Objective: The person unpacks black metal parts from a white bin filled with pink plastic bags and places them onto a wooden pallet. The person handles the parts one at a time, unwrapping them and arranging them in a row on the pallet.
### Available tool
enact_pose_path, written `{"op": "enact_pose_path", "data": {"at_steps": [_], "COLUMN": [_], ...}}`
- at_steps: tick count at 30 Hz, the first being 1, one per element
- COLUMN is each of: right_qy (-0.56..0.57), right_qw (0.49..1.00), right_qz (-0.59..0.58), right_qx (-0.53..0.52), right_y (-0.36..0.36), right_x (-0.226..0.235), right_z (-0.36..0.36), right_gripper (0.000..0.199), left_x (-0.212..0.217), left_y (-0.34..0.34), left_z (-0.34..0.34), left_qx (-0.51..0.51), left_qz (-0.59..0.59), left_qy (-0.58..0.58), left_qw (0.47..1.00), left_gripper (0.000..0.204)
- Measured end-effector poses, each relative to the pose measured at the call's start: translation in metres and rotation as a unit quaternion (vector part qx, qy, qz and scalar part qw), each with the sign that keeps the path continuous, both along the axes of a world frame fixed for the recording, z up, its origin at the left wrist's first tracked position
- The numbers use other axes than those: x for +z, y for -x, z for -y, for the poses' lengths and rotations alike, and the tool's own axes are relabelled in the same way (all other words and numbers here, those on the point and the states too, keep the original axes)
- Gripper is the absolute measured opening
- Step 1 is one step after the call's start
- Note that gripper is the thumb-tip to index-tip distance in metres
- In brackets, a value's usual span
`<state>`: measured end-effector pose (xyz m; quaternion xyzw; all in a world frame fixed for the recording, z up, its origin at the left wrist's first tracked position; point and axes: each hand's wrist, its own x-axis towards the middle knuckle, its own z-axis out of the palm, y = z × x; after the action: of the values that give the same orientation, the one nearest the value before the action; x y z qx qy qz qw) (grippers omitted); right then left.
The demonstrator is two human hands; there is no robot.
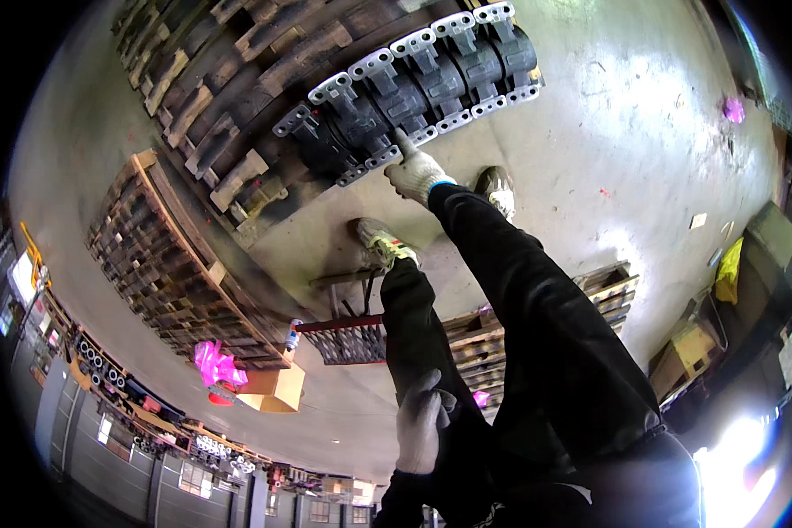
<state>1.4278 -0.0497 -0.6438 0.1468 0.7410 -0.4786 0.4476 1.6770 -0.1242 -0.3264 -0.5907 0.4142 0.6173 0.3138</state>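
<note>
Several black cast-metal housings [399, 99] stand in a row, their bright machined flanges pierced with bolt holes. My right hand [416, 174], in a whitish knit glove with a blue cuff edge, reaches to the near side of the row. Its index finger is stretched out and appears to touch a casting by the near flange; the other fingers are bent and nothing shows in them. My left hand [421, 427], gloved in grey-white, hangs by my left thigh with thumb and fingers apart and nothing visible in it.
Stacked wooden pallets [229, 79] lie beyond and left of the castings. Another pallet stack [172, 255] stands at left, near a cardboard box [275, 387] and pink bag [218, 363]. A slatted metal stand [343, 339] is beside my left leg. Yellow cloth [729, 271] lies at right.
</note>
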Motion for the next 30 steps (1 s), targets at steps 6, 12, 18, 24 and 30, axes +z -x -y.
{"op": "enact_pose_path", "data": {"at_steps": [6,12,18,24,30], "right_qy": [0.005,-0.018,-0.045,-0.018,-0.086], "right_qw": [0.996,0.993,0.991,0.994,0.996], "right_qz": [-0.022,-0.059,-0.064,-0.035,0.039], "right_qx": [-0.091,-0.098,-0.108,-0.101,0.003], "right_y": [-0.01,-0.01,-0.009,-0.02,-0.124], "right_x": [-0.024,-0.031,-0.025,-0.018,-0.006], "right_z": [0.021,0.035,0.037,0.033,-0.008], "right_gripper": [0.078,0.08,0.081,0.071,0.058], "left_x": [-0.048,-0.116,-0.12,-0.129,-0.122], "left_y": [-0.004,-0.038,-0.063,-0.087,-0.072], "left_z": [0.025,-0.005,-0.03,-0.022,-0.022], "left_qx": [0.003,-0.034,-0.141,-0.063,-0.104], "left_qz": [0.009,0.058,0.118,0.119,0.12], "left_qy": [-0.091,-0.082,-0.142,-0.141,-0.129], "left_qw": [0.996,0.994,0.973,0.981,0.979], "left_gripper": [0.033,0.027,0.034,0.03,0.028]}}
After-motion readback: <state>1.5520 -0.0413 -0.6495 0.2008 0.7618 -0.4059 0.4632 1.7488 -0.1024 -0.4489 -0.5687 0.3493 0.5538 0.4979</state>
